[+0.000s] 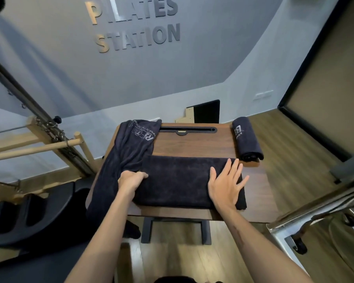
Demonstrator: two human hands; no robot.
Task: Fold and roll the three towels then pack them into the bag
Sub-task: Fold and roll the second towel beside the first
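A small wooden table (pixel 192 144) carries three dark towels: a folded towel (pixel 178 180) lies flat across its near half, a loose towel (pixel 129 144) drapes over its left edge, and a rolled towel (pixel 246 137) sits at the far right corner. The right hand (pixel 225 185) rests open, fingers spread, palm down on the folded towel's right end. The left hand (pixel 131 179) is curled closed, gripping that towel's left edge.
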